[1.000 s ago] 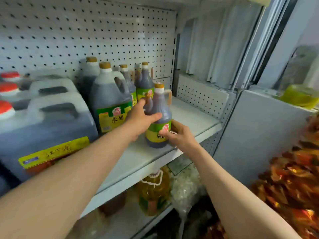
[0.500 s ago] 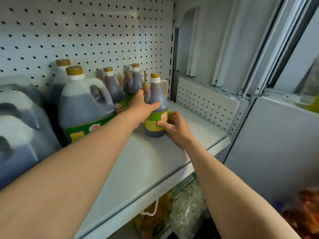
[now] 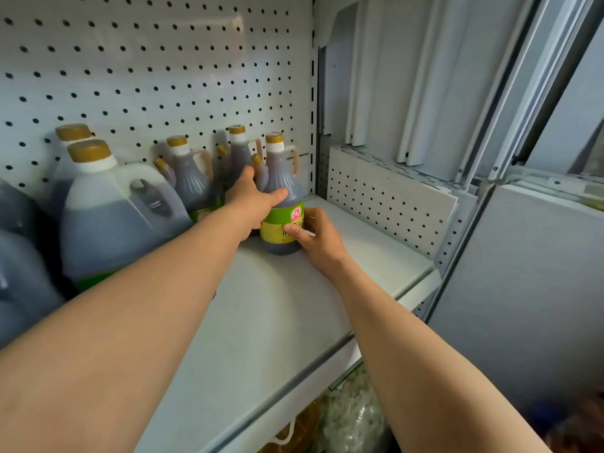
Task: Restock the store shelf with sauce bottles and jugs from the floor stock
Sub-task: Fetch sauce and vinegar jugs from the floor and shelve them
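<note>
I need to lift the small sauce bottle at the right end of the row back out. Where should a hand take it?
Probably by the loop handle beside the neck of the small sauce bottle, coming from the right: the shelf is bare there, while other bottles crowd its left. It stands upright, so the handle is exposed.

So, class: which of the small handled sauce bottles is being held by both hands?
The rightmost small bottle, standing in front of the others; left hand and right hand grip it.

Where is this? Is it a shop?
Probably yes, a shop. A white pegboard-backed shelf holds many matching dark sauce bottles and big jugs, and both hands are setting another labelled bottle in line.
</note>
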Demonstrator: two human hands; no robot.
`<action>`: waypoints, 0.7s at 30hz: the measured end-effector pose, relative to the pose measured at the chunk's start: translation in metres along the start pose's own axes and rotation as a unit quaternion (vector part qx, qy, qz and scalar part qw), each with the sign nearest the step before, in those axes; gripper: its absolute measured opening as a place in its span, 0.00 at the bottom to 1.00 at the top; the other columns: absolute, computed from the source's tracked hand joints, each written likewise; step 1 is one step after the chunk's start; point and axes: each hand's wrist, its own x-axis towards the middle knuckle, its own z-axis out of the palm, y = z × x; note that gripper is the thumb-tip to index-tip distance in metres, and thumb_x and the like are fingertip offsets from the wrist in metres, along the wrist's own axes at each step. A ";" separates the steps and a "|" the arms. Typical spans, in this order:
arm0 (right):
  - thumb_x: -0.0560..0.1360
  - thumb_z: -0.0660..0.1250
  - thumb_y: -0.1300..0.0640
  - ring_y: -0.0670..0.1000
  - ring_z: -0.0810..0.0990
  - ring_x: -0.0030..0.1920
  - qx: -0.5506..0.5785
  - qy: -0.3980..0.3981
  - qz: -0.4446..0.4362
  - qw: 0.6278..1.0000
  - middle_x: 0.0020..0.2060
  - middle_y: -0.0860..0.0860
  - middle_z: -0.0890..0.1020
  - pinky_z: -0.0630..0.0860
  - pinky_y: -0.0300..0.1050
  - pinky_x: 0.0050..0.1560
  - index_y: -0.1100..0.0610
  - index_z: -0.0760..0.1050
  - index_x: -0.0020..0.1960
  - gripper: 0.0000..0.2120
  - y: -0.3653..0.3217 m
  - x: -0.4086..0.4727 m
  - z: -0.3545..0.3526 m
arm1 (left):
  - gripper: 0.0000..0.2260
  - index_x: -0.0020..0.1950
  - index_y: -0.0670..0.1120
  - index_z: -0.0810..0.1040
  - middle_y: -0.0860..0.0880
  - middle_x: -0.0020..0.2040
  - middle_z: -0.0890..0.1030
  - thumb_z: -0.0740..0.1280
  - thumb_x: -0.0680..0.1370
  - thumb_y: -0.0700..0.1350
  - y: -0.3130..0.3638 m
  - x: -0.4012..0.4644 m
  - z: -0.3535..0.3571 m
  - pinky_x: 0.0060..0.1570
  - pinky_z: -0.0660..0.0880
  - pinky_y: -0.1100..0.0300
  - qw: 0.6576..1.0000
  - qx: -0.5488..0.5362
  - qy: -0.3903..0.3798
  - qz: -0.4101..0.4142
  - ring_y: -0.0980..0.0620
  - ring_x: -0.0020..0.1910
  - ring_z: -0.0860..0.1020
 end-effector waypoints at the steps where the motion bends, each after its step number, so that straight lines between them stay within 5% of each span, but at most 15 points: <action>1: 0.72 0.75 0.43 0.51 0.81 0.59 -0.003 0.001 -0.002 1.000 0.58 0.52 0.82 0.78 0.58 0.62 0.56 0.71 0.63 0.27 0.000 0.000 0.000 | 0.30 0.73 0.55 0.62 0.47 0.71 0.71 0.73 0.76 0.50 0.000 0.000 -0.001 0.55 0.79 0.41 1.000 0.001 0.000 0.002 0.40 0.67 0.73; 13: 0.75 0.74 0.49 0.47 0.81 0.57 -0.026 0.005 -0.004 1.000 0.58 0.49 0.82 0.78 0.47 0.60 0.57 0.72 0.66 0.24 -0.001 -0.007 0.001 | 0.26 0.68 0.59 0.65 0.48 0.67 0.74 0.73 0.74 0.54 -0.003 -0.006 0.001 0.57 0.78 0.40 1.000 0.004 0.009 -0.001 0.41 0.63 0.75; 18: 0.75 0.73 0.46 0.50 0.76 0.66 -0.018 0.044 0.057 0.997 0.70 0.53 0.74 0.75 0.45 0.66 0.58 0.65 0.76 0.35 -0.016 -0.029 0.004 | 0.28 0.73 0.49 0.67 0.45 0.69 0.75 0.72 0.76 0.52 -0.001 -0.029 -0.001 0.63 0.73 0.45 0.999 0.022 0.041 -0.021 0.40 0.65 0.74; 21: 0.76 0.73 0.48 0.49 0.77 0.63 -0.042 0.054 0.095 0.993 0.70 0.54 0.75 0.73 0.38 0.61 0.59 0.67 0.74 0.32 -0.024 -0.057 -0.004 | 0.25 0.64 0.44 0.75 0.42 0.61 0.80 0.76 0.72 0.53 -0.008 -0.048 -0.004 0.60 0.75 0.47 0.998 -0.003 0.049 -0.039 0.40 0.58 0.78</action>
